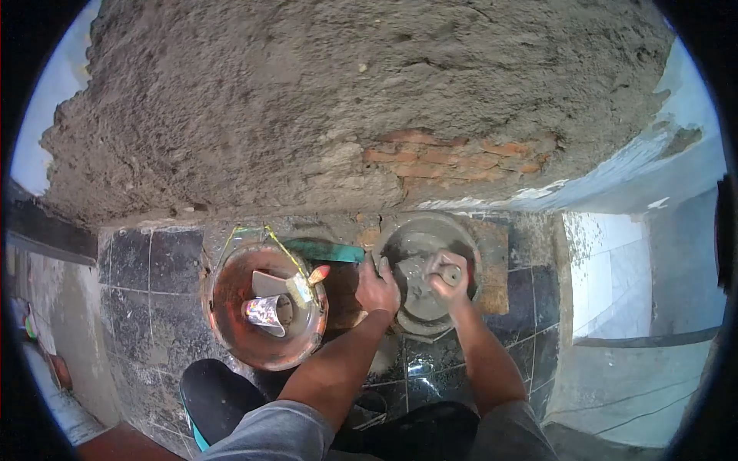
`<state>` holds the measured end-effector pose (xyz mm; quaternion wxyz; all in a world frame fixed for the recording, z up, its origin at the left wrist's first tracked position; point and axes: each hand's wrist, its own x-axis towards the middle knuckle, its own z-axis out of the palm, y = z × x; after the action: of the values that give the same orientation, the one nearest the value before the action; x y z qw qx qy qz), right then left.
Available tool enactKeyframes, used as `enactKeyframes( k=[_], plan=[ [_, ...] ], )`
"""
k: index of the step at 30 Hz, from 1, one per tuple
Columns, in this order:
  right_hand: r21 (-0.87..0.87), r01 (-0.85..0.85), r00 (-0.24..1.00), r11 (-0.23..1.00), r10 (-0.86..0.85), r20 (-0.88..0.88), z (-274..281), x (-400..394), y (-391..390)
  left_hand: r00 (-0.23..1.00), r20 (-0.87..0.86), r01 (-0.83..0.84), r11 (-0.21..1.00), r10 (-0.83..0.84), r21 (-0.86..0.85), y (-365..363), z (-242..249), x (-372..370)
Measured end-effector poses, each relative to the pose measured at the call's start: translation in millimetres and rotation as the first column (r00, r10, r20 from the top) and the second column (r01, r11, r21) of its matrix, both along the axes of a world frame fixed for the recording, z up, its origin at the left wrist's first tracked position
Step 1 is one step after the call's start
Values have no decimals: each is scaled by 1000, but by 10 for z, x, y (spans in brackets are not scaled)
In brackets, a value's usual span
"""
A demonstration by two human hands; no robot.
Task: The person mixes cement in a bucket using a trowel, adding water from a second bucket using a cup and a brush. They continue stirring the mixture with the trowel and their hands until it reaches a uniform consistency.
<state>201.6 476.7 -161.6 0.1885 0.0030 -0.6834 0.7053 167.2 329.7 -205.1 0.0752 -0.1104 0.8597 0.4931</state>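
A round basin [423, 319] with wet grey mortar [415, 288] stands on the floor before the wall. Over its right part, my right hand [448, 283] is closed around the handle of a trowel [453, 272]. At the basin's left rim rests my left hand [377, 290], its fingers apart and its thumb raised, with no tool in it. Just behind my left hand lies a green, flat, long object [327, 251].
Left of my hands stands an orange-brown bucket [218, 307] with a patterned cup [263, 313] and a brush [300, 290]. Rough plaster [269, 100] covers the wall, with bare brick [453, 157] low down. A board [493, 269] lies beneath the basin on dark tiles.
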Motion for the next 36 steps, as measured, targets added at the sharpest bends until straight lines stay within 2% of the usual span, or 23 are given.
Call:
enactKeyframes(
  k=[2,3,6,7,10,14,18,19,22,23,25,28,29,31,33,36],
  plan=[
    [27,17,1000,999,-17,-9,208,102,-75,1000,-15,-9,1000,9,-16,-7,-17,9],
    [84,-145,987,986,139,81,313,172,35,1000,-12,-7,1000,6,-8,-10,9,-3],
    [94,-35,999,995,32,36,426,409,-16,1000,-18,-6,1000,6,3,-2,-53,14],
    [145,-15,999,989,8,44,388,509,51,999,-39,-12,1000,12,3,-6,-83,36],
    [206,-100,992,973,83,91,604,572,82,997,-74,2,1000,-1,3,-44,-51,12],
    [119,-47,997,992,39,73,684,754,31,995,-100,-2,1000,1,-6,-40,-121,67],
    [81,-46,991,996,56,-119,685,892,11,995,-98,-7,999,3,-38,-37,-123,59],
    [38,3,984,999,4,-177,707,951,-49,995,-102,-7,1000,4,-28,-57,-106,42],
    [172,-83,997,982,80,24,726,1265,314,994,-113,-8,1000,9,5,-42,-46,65],
    [31,47,997,998,-45,-56,582,1359,343,992,-121,-15,1000,16,11,-44,-45,78],
    [-107,246,968,963,-251,-33,351,1507,465,993,-119,-17,999,20,30,-35,-28,105],
    [-386,246,957,889,-286,-50,-161,1367,755,990,-138,-18,1000,19,9,-39,-89,112],
    [-292,409,904,865,-428,-1,-77,1208,638,992,-126,-4,1000,1,-29,-46,-108,106],
    [-197,550,823,812,-567,-39,220,915,500,986,-166,-24,999,19,-28,-32,-116,145],
    [-210,529,808,822,-564,-170,716,706,445,980,-195,-31,999,27,-15,-19,-116,135],
    [-281,281,849,918,-374,-374,1180,596,582,979,-200,-31,999,34,22,-7,-146,148]
  ],
)
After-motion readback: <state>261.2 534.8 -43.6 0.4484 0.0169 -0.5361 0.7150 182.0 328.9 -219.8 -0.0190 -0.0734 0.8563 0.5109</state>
